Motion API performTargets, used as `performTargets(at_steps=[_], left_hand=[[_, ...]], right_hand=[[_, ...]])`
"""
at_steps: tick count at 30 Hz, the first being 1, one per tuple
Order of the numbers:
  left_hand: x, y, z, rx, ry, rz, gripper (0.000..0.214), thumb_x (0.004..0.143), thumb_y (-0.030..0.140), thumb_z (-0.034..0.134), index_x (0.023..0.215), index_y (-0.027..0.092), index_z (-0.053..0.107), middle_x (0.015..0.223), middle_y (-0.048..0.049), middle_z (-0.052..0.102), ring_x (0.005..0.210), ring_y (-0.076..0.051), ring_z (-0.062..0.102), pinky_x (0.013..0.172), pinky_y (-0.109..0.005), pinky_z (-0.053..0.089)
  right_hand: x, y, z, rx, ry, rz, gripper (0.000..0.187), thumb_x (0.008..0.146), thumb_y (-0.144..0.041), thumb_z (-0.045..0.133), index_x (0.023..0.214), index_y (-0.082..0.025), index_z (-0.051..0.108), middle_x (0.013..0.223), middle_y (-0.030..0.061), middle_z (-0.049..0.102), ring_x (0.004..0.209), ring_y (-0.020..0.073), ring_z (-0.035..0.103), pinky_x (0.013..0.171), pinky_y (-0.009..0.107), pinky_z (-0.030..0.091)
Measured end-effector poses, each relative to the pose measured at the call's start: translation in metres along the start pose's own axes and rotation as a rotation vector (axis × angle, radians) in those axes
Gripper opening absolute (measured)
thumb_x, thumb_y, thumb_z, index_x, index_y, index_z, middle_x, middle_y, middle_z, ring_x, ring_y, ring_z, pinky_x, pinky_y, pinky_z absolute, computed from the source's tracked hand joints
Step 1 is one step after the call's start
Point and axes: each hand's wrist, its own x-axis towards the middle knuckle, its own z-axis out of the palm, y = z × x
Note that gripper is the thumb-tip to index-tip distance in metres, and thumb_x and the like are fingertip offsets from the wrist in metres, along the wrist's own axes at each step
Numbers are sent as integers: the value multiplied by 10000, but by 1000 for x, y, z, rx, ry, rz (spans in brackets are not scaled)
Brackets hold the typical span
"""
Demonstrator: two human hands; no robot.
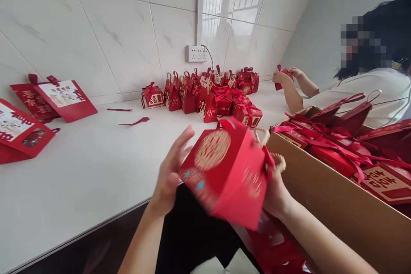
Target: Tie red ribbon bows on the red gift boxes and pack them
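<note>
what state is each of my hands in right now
Left hand: open beside the red box, contact unclear.
Right hand: holding the red box, grip partly hidden.

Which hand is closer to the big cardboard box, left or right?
Right. The right hand is just left of the cardboard box; the left hand is farther away, across the red gift box.

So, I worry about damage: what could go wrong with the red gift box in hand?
The red gift box tilts near the edge of the counter, the left hand spread, so it might drop. The right hand is at its rope handles and ribbon; a tug could loosen them.
</note>
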Motion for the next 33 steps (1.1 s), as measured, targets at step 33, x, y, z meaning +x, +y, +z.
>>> performTargets(at_steps=[33], left_hand=[[3,-59,-17,265,119,-132,642,784,288,620,1342,281,301,1469,-91,315,1352,-273,323,1067,-417,374]], right_hand=[[45,39,10,159,270,37,398,817,-583,504,735,-195,530,1192,67,582,1083,255,576,836,368,503]])
